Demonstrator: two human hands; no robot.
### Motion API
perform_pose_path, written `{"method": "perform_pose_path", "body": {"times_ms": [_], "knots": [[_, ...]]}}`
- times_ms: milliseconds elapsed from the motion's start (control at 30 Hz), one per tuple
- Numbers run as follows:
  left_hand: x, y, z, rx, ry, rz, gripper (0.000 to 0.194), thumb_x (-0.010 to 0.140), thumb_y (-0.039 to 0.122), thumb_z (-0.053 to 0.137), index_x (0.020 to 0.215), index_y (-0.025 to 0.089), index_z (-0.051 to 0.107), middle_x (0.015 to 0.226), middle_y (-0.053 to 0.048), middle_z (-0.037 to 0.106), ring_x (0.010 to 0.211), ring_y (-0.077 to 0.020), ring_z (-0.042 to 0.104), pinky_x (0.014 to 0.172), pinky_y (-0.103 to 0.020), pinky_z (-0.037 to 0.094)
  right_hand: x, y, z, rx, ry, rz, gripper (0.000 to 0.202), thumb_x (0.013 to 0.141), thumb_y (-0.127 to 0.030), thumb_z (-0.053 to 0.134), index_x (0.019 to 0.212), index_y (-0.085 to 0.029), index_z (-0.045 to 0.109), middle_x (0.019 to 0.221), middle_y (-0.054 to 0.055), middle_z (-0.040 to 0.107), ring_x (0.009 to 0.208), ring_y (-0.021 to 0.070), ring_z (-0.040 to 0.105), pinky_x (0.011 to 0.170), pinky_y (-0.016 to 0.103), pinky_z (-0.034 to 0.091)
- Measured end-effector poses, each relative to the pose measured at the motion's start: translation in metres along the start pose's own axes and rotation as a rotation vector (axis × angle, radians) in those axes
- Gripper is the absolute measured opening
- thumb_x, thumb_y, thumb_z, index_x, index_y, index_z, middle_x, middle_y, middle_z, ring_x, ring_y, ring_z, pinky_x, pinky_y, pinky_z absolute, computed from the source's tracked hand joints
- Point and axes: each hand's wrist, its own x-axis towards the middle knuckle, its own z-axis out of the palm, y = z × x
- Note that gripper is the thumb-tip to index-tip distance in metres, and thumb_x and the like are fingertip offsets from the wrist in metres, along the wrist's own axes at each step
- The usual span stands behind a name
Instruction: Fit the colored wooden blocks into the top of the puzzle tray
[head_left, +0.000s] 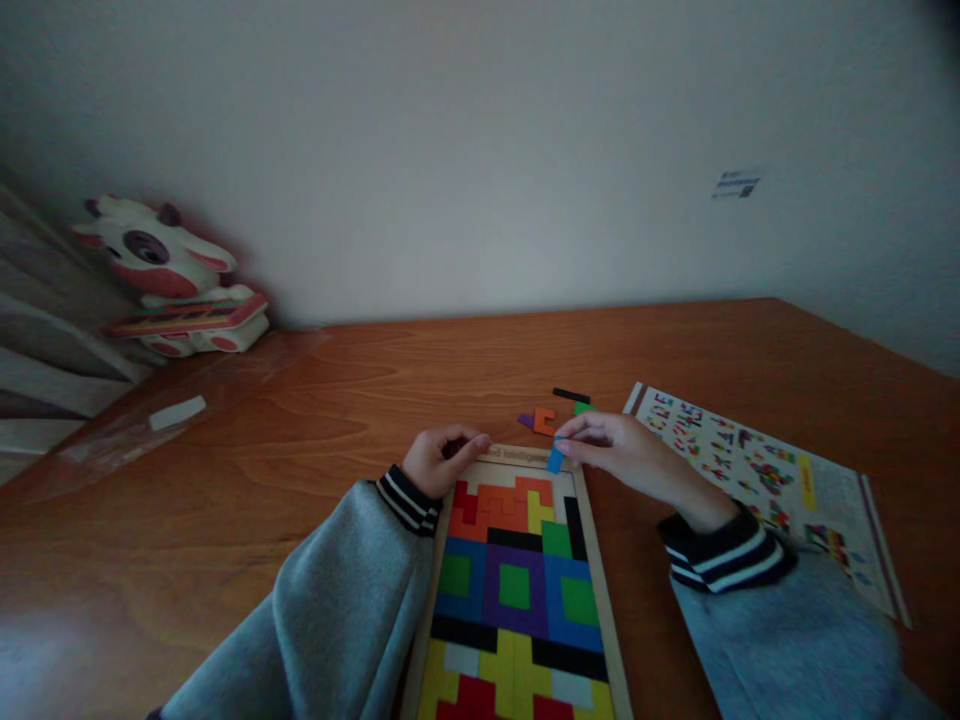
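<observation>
A wooden puzzle board (609, 640) lies before me, mostly filled with flat coloured blocks in red, orange, yellow, green, blue, purple, black and white. Bare wood shows along its top end. My right hand (611, 450) pinches a blue puzzle piece (555, 459) above the board's upper right corner. At the upper left corner rests my left hand (448, 460), its fingers curled against the frame with the thumb along the top edge. Whether those fingers grip the frame firmly is partly hidden. Just beyond the board lie loose pieces: an orange one (544, 421), a purple one (526, 421), a black one (571, 395) and a green one (582, 408).
A printed pattern sheet (832, 500) lies to the right, partly under my right sleeve. A toy cow with a keyboard (187, 285) sits at the back left against the wall. Clear tape with a white strip (177, 413) crosses the wooden table (360, 380) at left.
</observation>
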Motion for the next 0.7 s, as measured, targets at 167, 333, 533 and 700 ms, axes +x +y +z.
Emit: {"method": "perform_pose_path", "body": {"times_ms": [167,333,533,700], "knots": [[-0.0007,0.0045,-0.0008,0.007,0.000,-0.013,0.037,0.088,0.046,0.054,0.085,0.013,0.071,0.079,-0.007,0.071,0.071,-0.0155,0.063,0.063,-0.023,0.048,-0.0042,-0.0001,-0.0023,0.037,-0.148,0.077,0.022,0.083,-0.040,0.063,0.088,-0.019,0.065,0.079,0.003,0.073,0.074,0.0168,0.068,0.070,0.029,0.052],[-0.0007,0.0053,-0.0006,-0.007,-0.001,-0.023,0.039,0.087,0.048,0.055,0.085,0.013,0.071,0.079,-0.006,0.071,0.071,-0.0154,0.063,0.062,-0.023,0.048,-0.0052,0.0013,-0.0001,0.058,-0.172,0.140,0.029,0.079,-0.047,0.066,0.084,-0.018,0.064,0.075,0.005,0.072,0.066,0.0162,0.067,0.058,0.027,0.051],[-0.0011,0.0024,-0.0006,-0.014,-0.008,-0.019,0.038,0.087,0.047,0.055,0.085,0.013,0.071,0.078,-0.006,0.071,0.070,-0.0151,0.063,0.062,-0.023,0.048,-0.0049,0.0029,0.0001,0.028,-0.178,0.078,0.026,0.079,-0.046,0.066,0.083,-0.020,0.067,0.078,0.004,0.072,0.070,0.0169,0.066,0.065,0.029,0.052],[-0.0010,0.0040,-0.0007,-0.016,-0.007,-0.017,0.038,0.087,0.048,0.055,0.085,0.013,0.071,0.078,-0.006,0.071,0.070,-0.0154,0.063,0.062,-0.023,0.048,-0.0070,0.0002,0.0066,-0.104,-0.206,0.028,0.026,0.077,-0.047,0.068,0.081,-0.021,0.070,0.075,0.003,0.071,0.068,0.0173,0.063,0.062,0.029,0.048]]}}
